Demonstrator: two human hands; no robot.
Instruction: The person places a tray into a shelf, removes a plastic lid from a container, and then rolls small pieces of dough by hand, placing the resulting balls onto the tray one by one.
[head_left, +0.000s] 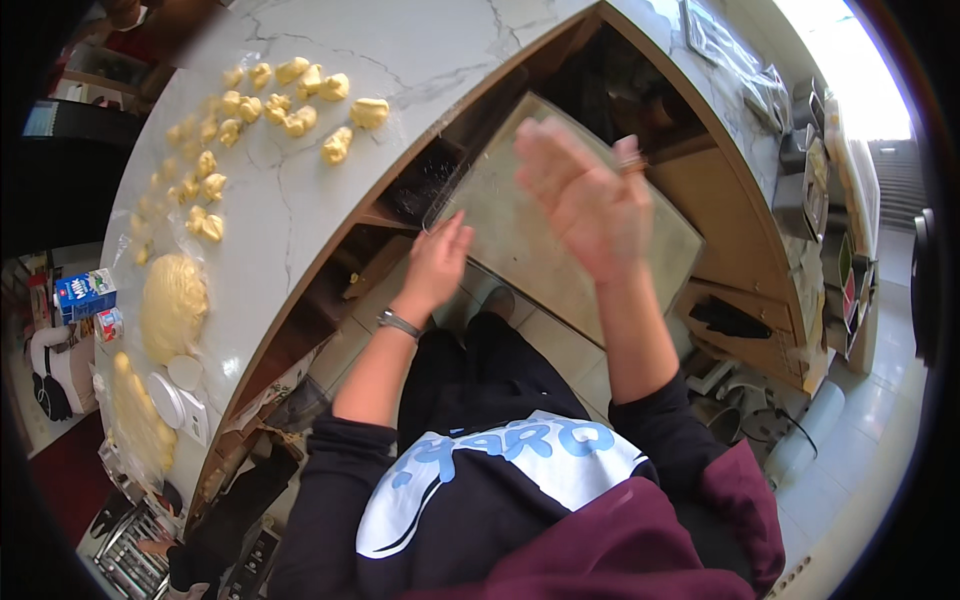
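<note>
My right hand (590, 205) is raised over a pale beige rectangular panel (520, 255), fingers outstretched and blurred by motion. It holds nothing that I can see. My left hand (440, 260), with a metal watch on the wrist, is by the panel's left edge, its fingers loosely extended. Whether they touch the edge I cannot tell. White specks show against the dark space just beyond those fingers. On the marble counter to the left lie several yellow dough pieces (369, 113) and a large yellow dough mass (174, 308) under clear plastic.
The marble counter's (310, 215) wooden edge curves around my left, with open shelves below it. A long dough piece (140, 415), a blue carton (85, 293) and a white round-topped device (172, 403) stand at far left. Metal containers (800, 190) line the right side.
</note>
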